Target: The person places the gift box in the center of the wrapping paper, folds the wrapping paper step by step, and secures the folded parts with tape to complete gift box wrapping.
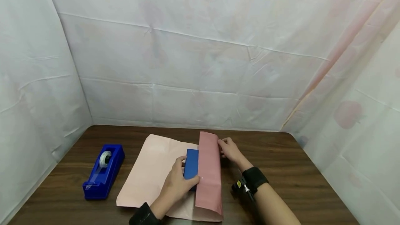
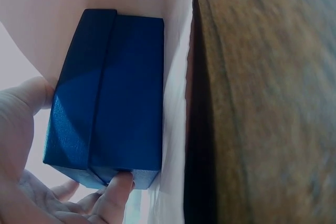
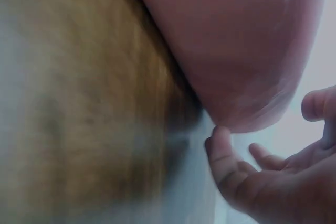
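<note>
A blue box (image 1: 191, 164) lies on a sheet of wrapping paper (image 1: 153, 166), pale on its inside and pink on its outside. My left hand (image 1: 176, 180) grips the box, fingers at its far part and thumb towards the near end. In the left wrist view the blue box (image 2: 126, 93) shows a lid seam along its length. The paper's right part is folded up and over, its pink flap (image 1: 209, 173) covering the right side of the box. At the flap's far right edge is my right hand (image 1: 231, 149); its fingertips touch the curved paper (image 3: 226, 40), thumb held apart.
A blue tape dispenser (image 1: 104, 171) with a roll of clear tape (image 1: 105, 159) stands left of the paper on the brown wooden table (image 1: 281, 169). White sheeting (image 1: 187, 61) hangs behind and on both sides of the table.
</note>
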Tool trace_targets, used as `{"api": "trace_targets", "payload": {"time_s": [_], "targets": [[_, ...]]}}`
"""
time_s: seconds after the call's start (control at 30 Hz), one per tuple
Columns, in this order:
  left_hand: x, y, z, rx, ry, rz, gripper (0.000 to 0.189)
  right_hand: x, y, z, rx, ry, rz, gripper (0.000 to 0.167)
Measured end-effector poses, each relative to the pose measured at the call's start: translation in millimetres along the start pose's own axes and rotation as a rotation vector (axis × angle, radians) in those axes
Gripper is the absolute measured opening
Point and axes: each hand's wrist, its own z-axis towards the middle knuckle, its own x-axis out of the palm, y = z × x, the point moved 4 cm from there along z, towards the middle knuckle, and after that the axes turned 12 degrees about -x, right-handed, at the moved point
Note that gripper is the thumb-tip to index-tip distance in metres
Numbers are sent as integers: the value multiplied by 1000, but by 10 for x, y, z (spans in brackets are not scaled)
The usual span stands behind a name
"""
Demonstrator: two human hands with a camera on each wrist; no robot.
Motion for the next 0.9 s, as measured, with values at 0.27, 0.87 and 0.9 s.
{"api": "trace_targets", "payload": {"time_s": [0.27, 0.87, 0.9], "targets": [[-1, -6, -14, 16, -11, 37, 84, 115, 164, -624, 50, 142, -4, 48], [-12, -41, -56, 14, -3, 92, 85, 301, 392, -1076, -185, 243, -188, 66], [-12, -46, -57, 14, -5, 91, 85, 304, 411, -1089, -201, 237, -204, 65]]}}
